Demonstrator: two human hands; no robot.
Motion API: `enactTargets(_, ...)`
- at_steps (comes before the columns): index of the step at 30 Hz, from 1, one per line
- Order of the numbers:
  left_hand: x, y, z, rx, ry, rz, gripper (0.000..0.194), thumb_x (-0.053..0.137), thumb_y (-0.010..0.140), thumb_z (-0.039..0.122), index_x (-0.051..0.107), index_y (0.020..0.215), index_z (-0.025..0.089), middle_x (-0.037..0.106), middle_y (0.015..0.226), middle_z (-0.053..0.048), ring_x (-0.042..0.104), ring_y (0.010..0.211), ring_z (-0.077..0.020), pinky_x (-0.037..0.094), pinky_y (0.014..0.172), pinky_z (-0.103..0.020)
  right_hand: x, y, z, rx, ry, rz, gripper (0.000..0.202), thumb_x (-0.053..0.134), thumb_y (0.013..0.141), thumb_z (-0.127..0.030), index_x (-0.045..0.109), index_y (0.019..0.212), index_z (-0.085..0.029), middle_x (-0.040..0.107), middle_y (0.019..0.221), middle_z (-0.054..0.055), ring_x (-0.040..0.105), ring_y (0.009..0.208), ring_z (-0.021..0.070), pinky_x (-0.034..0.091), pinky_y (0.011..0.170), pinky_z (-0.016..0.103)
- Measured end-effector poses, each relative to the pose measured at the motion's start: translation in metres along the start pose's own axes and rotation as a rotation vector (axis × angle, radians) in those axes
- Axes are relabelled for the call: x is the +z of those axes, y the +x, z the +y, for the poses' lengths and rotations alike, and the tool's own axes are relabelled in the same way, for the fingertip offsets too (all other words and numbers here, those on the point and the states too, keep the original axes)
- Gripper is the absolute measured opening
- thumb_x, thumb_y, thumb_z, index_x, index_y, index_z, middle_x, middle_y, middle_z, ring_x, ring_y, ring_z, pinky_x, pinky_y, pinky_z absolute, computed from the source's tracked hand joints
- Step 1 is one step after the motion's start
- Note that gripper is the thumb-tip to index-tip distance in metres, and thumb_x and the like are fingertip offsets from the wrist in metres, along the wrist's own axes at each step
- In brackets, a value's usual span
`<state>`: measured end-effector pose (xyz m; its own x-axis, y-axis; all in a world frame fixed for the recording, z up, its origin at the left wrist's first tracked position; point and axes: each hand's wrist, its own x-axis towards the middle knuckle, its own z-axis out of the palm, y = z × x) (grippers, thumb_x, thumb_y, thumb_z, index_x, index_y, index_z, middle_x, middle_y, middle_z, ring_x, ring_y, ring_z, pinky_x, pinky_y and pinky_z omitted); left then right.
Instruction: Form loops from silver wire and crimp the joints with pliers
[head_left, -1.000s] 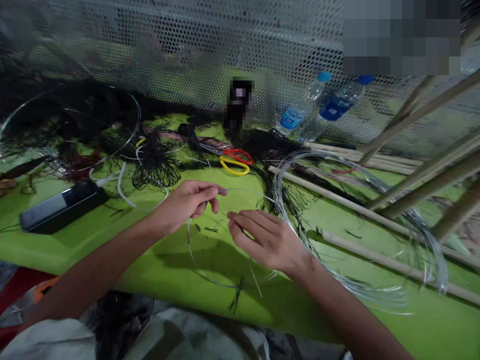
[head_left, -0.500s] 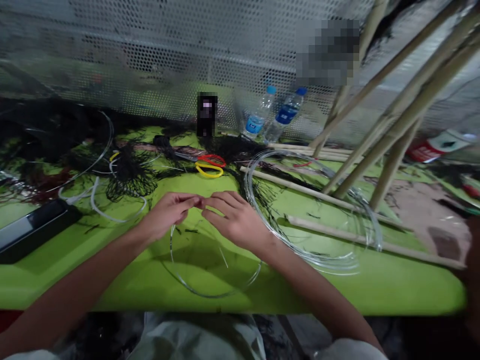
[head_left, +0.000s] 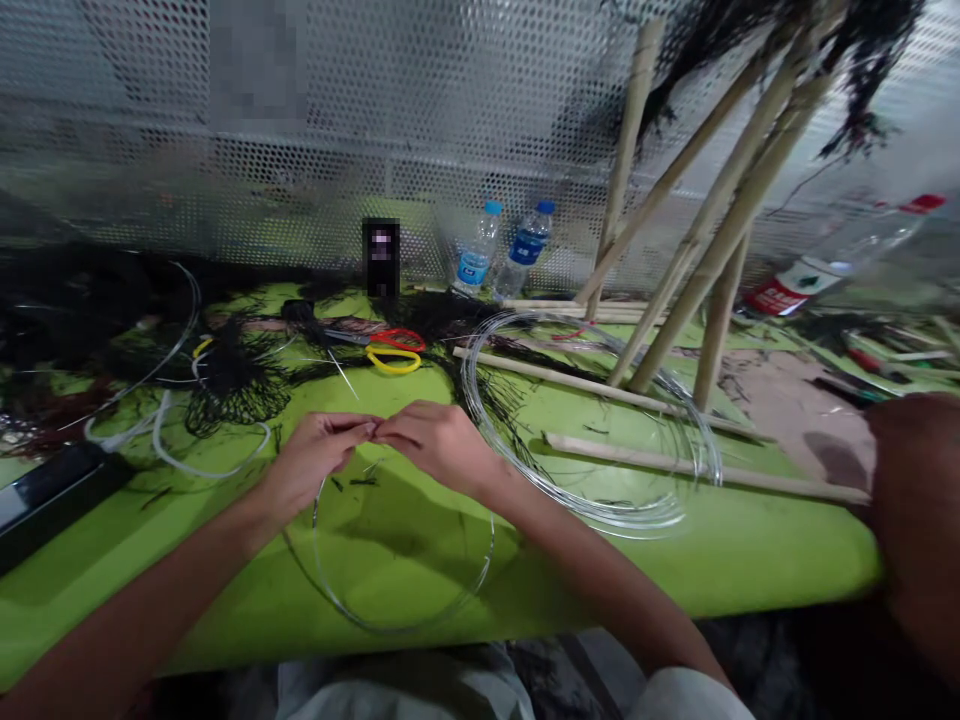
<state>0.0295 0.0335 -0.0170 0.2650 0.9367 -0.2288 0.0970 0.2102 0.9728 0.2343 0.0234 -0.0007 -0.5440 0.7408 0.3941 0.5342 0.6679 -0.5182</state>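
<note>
My left hand [head_left: 309, 462] and my right hand [head_left: 441, 445] meet over the green tabletop [head_left: 420, 520], fingertips pinched close together. A thin silvery wire hoop [head_left: 375, 628] hangs below them toward the table's front edge. Its top runs up into my fingers, where the exact grip is hidden. Both hands are closed on the wire. Just beyond them lie scissors [head_left: 394, 366] with one red and one yellow handle. A large coil of clear or silvery wire [head_left: 637, 518] rests to the right of my right hand.
Bamboo poles [head_left: 697, 260] stand tied at the right, near loose sticks [head_left: 705, 470]. Two water bottles [head_left: 474, 265] and a dark phone-like object [head_left: 381, 265] stand behind. Black netting [head_left: 236, 370] and a dark box [head_left: 60, 505] are left. Another person's arm [head_left: 915, 490] is far right.
The view has shifted, so most things sit further left. My right fingers, spread out before, are now drawn together at the left fingertips. The hoop stays below my hands.
</note>
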Motion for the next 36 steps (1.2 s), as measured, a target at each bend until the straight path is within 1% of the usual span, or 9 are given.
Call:
enactTargets(3, 0.000, -0.008, 0.006, 0.078, 0.126, -0.008, 0.039, 0.078, 0.075, 0.052, 0.081, 0.085, 0.014, 0.063, 0.061, -0.001, 0.028, 0.046, -0.0055, 0.014, 0.045, -0.023, -0.009, 0.009, -0.003, 0.182, 0.202, 0.007, 0.013, 0.067, 0.096, -0.021, 0.078, 0.092, -0.017, 0.077, 0.078, 0.001, 0.067, 0.067, 0.0116, 0.049, 0.063, 0.022)
enactTargets(5, -0.001, -0.014, 0.011, 0.136, 0.220, -0.018, 0.034, 0.075, 0.081, 0.048, 0.082, 0.083, 0.015, 0.064, 0.062, -0.001, 0.028, 0.047, -0.0060, 0.015, 0.046, -0.023, -0.014, 0.015, -0.003, 0.276, 0.343, -0.023, 0.015, 0.071, 0.092, -0.027, 0.078, 0.087, -0.016, 0.073, 0.067, -0.001, 0.063, 0.058, 0.0101, 0.046, 0.055, 0.020)
enactTargets(9, -0.003, -0.021, 0.014, 0.247, 0.378, -0.013, 0.033, 0.067, 0.088, 0.045, 0.082, 0.086, 0.016, 0.064, 0.062, 0.000, 0.033, 0.049, -0.0080, 0.020, 0.048, -0.024, -0.014, 0.020, -0.002, 0.417, 0.590, -0.060, 0.032, 0.072, 0.089, -0.044, 0.076, 0.082, -0.014, 0.070, 0.064, 0.001, 0.061, 0.053, 0.0101, 0.045, 0.048, 0.021)
enactTargets(13, -0.003, -0.023, 0.016, 0.336, 0.496, -0.014, 0.030, 0.064, 0.092, 0.041, 0.081, 0.088, 0.016, 0.066, 0.065, 0.000, 0.041, 0.055, -0.0095, 0.026, 0.053, -0.024, -0.009, 0.019, -0.003, 0.505, 0.739, -0.023, 0.036, 0.079, 0.080, -0.050, 0.074, 0.078, -0.014, 0.066, 0.060, 0.000, 0.059, 0.050, 0.0095, 0.042, 0.044, 0.020)
enactTargets(17, -0.004, -0.023, 0.019, 0.355, 0.547, -0.028, 0.032, 0.062, 0.096, 0.042, 0.078, 0.084, 0.017, 0.059, 0.058, 0.003, 0.039, 0.053, -0.0088, 0.024, 0.052, -0.023, -0.008, 0.015, -0.007, 0.528, 0.820, 0.044, 0.035, 0.082, 0.076, -0.048, 0.074, 0.079, -0.015, 0.067, 0.067, 0.000, 0.056, 0.052, 0.0078, 0.045, 0.045, 0.020)
enactTargets(20, -0.003, -0.024, 0.020, 0.303, 0.504, -0.058, 0.033, 0.060, 0.097, 0.045, 0.078, 0.091, 0.018, 0.065, 0.066, 0.002, 0.045, 0.054, -0.0091, 0.027, 0.051, -0.022, -0.007, 0.012, -0.010, 0.522, 0.864, 0.092, 0.033, 0.084, 0.075, -0.047, 0.073, 0.079, -0.016, 0.066, 0.069, -0.001, 0.053, 0.053, 0.0067, 0.046, 0.047, 0.021)
enactTargets(25, 0.000, -0.027, 0.019, 0.207, 0.333, -0.051, 0.030, 0.069, 0.091, 0.045, 0.078, 0.096, 0.017, 0.075, 0.084, -0.005, 0.062, 0.069, -0.0145, 0.041, 0.057, -0.021, -0.005, 0.009, -0.010, 0.487, 0.914, 0.096, 0.032, 0.086, 0.074, -0.044, 0.071, 0.077, -0.016, 0.064, 0.066, -0.003, 0.054, 0.054, 0.0074, 0.046, 0.051, 0.022)
enactTargets(31, 0.001, -0.030, 0.023, 0.208, 0.343, -0.021, 0.025, 0.072, 0.088, 0.041, 0.079, 0.090, 0.017, 0.073, 0.076, -0.003, 0.056, 0.063, -0.0122, 0.039, 0.054, -0.020, -0.008, 0.010, -0.008, 0.408, 0.934, 0.069, 0.026, 0.086, 0.077, -0.036, 0.070, 0.079, -0.016, 0.062, 0.067, -0.003, 0.052, 0.060, 0.0072, 0.041, 0.056, 0.022)
enactTargets(36, 0.001, -0.033, 0.026, 0.248, 0.354, 0.003, 0.023, 0.072, 0.087, 0.039, 0.080, 0.087, 0.017, 0.073, 0.074, -0.002, 0.054, 0.060, -0.0106, 0.037, 0.054, -0.021, -0.001, 0.011, -0.009, 0.493, 1.089, 0.026, 0.030, 0.087, 0.076, -0.040, 0.069, 0.079, -0.016, 0.063, 0.066, -0.003, 0.053, 0.059, 0.0081, 0.044, 0.057, 0.023)
